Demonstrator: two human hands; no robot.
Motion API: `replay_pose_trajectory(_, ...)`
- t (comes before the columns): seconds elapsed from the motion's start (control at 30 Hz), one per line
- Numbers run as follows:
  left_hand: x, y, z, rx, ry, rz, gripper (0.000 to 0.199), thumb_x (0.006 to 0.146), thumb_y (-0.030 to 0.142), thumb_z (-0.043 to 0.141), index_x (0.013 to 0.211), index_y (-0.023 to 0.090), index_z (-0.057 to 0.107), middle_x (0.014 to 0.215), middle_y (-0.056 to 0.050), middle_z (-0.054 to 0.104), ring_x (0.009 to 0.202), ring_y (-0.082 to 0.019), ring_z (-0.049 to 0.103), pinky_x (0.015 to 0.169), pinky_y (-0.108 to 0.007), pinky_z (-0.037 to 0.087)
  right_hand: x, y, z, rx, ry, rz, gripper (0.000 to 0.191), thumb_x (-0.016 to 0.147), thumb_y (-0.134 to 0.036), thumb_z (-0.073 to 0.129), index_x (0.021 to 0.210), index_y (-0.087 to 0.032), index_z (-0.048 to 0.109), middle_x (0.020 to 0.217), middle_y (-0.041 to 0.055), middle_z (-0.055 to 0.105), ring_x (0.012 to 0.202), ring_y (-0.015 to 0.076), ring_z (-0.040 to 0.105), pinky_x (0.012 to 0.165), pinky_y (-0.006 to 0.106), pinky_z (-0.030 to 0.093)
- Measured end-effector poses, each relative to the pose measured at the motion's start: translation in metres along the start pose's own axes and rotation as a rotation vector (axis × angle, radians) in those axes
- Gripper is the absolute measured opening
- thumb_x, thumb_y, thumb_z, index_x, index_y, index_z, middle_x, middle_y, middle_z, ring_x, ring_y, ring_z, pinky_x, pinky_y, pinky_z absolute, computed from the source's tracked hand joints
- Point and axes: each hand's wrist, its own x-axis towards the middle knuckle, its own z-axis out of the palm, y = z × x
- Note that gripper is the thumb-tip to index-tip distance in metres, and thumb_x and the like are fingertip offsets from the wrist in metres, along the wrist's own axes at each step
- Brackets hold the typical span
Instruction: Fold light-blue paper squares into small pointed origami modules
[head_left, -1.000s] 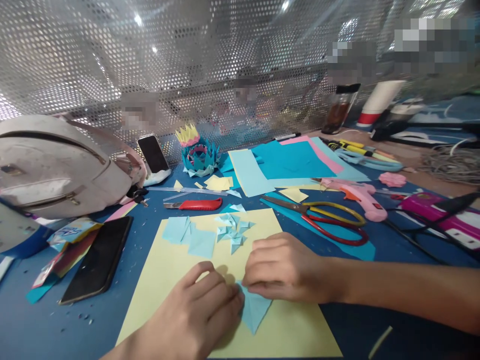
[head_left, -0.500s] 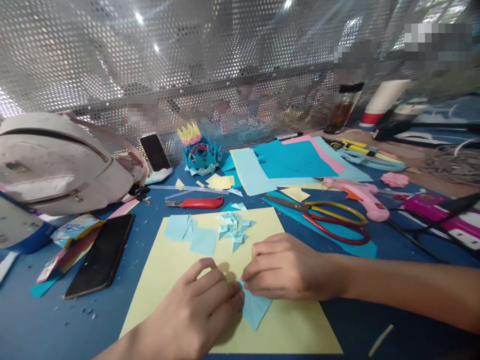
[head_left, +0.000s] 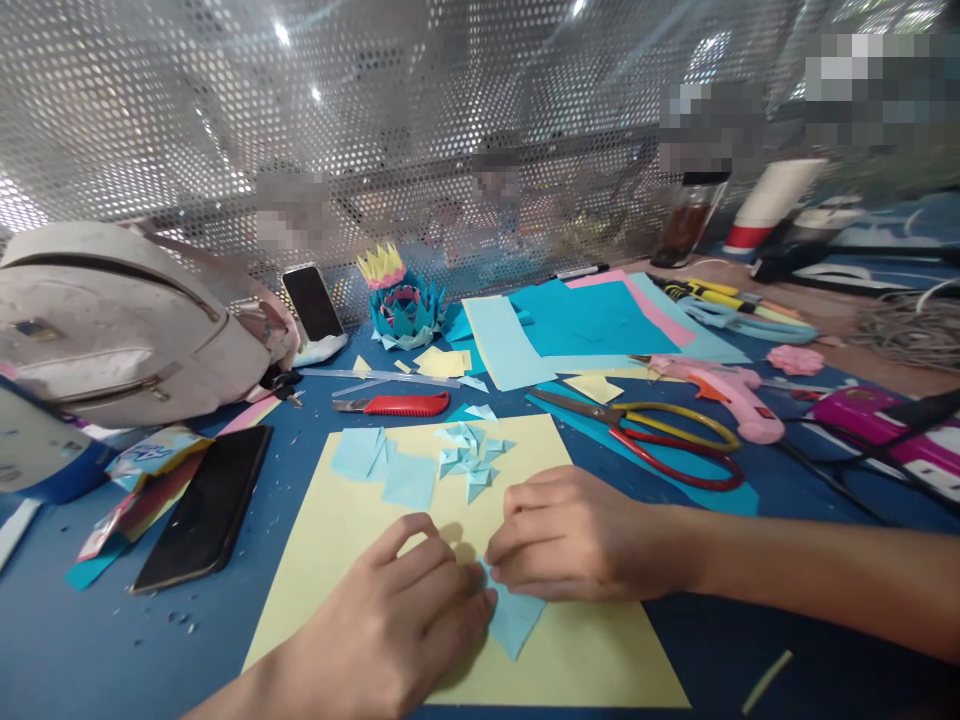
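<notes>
A light blue paper piece [head_left: 517,620] with crease lines lies on the yellow sheet [head_left: 330,570], one corner pointing toward me. My left hand [head_left: 420,610] grips its left edge with bent fingers. From the right, my right hand [head_left: 570,535] pinches its upper part, fingertips close to those of the left. The fingers cover the paper's top. Beyond my hands sit several small folded blue pieces [head_left: 471,460]. Flat light blue paper squares [head_left: 409,482] lie to the left of them on the same sheet.
A red utility knife [head_left: 405,404] and scissors [head_left: 645,430] lie past the sheet. At right are a pink glue gun [head_left: 739,395] and its cord. Behind stand a blue paper model [head_left: 405,312] and stacked coloured paper [head_left: 585,320]. A phone [head_left: 206,515] and a backpack [head_left: 135,330] are at left.
Both hands keep their hold on the blue paper piece, with hardly any finger movement. The whole view has shifted very slightly.
</notes>
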Motion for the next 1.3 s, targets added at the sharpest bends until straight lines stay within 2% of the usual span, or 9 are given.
replay_pose_trajectory(0.17, 0.0, 0.002, 0.0, 0.013, -0.013, -0.016, 0.019, 0.105, 0.014, 0.048, 0.108, 0.012, 0.067, 0.087, -0.005, 0.072, 0.075, -0.017, 0.061, 0.089, -0.038, 0.048, 0.001, 0.0, -0.001, 0.043, -0.048, 0.047, 0.021, 0.102, -0.026, 0.054, 0.092, -0.017, 0.071, 0.099, 0.0028, 0.074, 0.083, 0.0171, 0.057, 0.067, 0.033, 0.039)
replay_pose_trajectory(0.4, -0.002, 0.0, 0.004, -0.023, -0.007, -0.022, 0.017, 0.101, 0.021, 0.058, 0.113, 0.012, 0.067, 0.091, -0.004, 0.07, 0.077, -0.019, 0.057, 0.086, -0.039, 0.043, 0.001, 0.002, -0.001, 0.106, -0.025, 0.07, 0.016, 0.098, -0.024, 0.06, 0.09, -0.018, 0.073, 0.098, 0.0035, 0.073, 0.086, 0.0181, 0.056, 0.072, 0.032, 0.041)
replay_pose_trajectory(0.5, -0.001, 0.0, 0.004, -0.024, -0.04, -0.032, 0.02, 0.1, 0.022, 0.059, 0.116, 0.012, 0.067, 0.092, -0.004, 0.069, 0.079, -0.02, 0.055, 0.085, -0.04, 0.041, 0.0, 0.004, 0.0, 0.122, -0.015, 0.073, 0.016, 0.096, -0.024, 0.063, 0.084, -0.018, 0.072, 0.097, 0.0039, 0.072, 0.086, 0.0184, 0.054, 0.075, 0.032, 0.042)
replay_pose_trajectory(0.63, 0.002, 0.002, -0.004, -0.093, -0.126, -0.095, 0.026, 0.105, 0.028, 0.049, 0.12, 0.014, 0.066, 0.094, -0.006, 0.064, 0.083, -0.022, 0.053, 0.083, -0.041, 0.041, -0.002, 0.007, 0.003, 0.18, 0.001, 0.116, 0.022, 0.096, -0.025, 0.062, 0.078, -0.017, 0.072, 0.089, 0.0033, 0.068, 0.082, 0.0174, 0.051, 0.074, 0.031, 0.04)
replay_pose_trajectory(0.77, 0.006, 0.003, -0.014, -0.197, -0.209, -0.223, 0.031, 0.107, 0.035, 0.041, 0.119, 0.022, 0.067, 0.095, -0.006, 0.056, 0.083, -0.023, 0.051, 0.075, -0.038, 0.04, -0.004, 0.005, 0.006, 0.112, 0.004, 0.132, 0.03, 0.104, -0.034, 0.052, 0.096, -0.019, 0.077, 0.082, 0.0046, 0.062, 0.078, 0.0177, 0.048, 0.069, 0.031, 0.036)
replay_pose_trajectory(0.87, 0.005, 0.002, -0.016, -0.211, -0.234, -0.239, 0.029, 0.106, 0.034, 0.043, 0.121, 0.023, 0.066, 0.09, -0.005, 0.053, 0.078, -0.022, 0.048, 0.071, -0.035, 0.037, -0.003, 0.003, 0.006, 0.006, -0.025, 0.129, 0.039, 0.109, -0.038, 0.041, 0.112, -0.02, 0.075, 0.08, 0.0046, 0.058, 0.074, 0.0187, 0.045, 0.065, 0.032, 0.031)
replay_pose_trajectory(0.97, 0.003, 0.003, -0.015, -0.208, -0.238, -0.235, 0.029, 0.106, 0.033, 0.044, 0.123, 0.023, 0.065, 0.089, -0.005, 0.053, 0.078, -0.022, 0.047, 0.071, -0.035, 0.036, -0.002, 0.004, 0.004, -0.077, -0.065, 0.085, 0.042, 0.11, -0.039, 0.036, 0.115, -0.02, 0.073, 0.076, 0.0038, 0.055, 0.071, 0.0194, 0.042, 0.062, 0.032, 0.028)
replay_pose_trajectory(1.13, 0.003, 0.005, -0.016, -0.208, -0.22, -0.239, 0.031, 0.107, 0.032, 0.04, 0.122, 0.023, 0.066, 0.088, -0.004, 0.053, 0.076, -0.021, 0.047, 0.071, -0.034, 0.036, 0.0, 0.013, -0.009, -0.052, -0.087, -0.129, 0.047, 0.11, -0.037, 0.033, 0.102, -0.015, 0.074, 0.068, 0.0027, 0.054, 0.066, 0.0193, 0.042, 0.06, 0.034, 0.029)
replay_pose_trajectory(1.3, 0.004, 0.005, -0.012, -0.163, -0.174, -0.186, 0.04, 0.109, 0.032, 0.031, 0.119, 0.02, 0.067, 0.082, -0.003, 0.054, 0.072, -0.02, 0.05, 0.07, -0.034, 0.037, 0.002, 0.016, -0.019, 0.057, -0.137, -0.132, 0.042, 0.107, -0.029, 0.041, 0.073, -0.018, 0.064, 0.06, 0.0013, 0.05, 0.062, 0.0184, 0.042, 0.056, 0.035, 0.028)
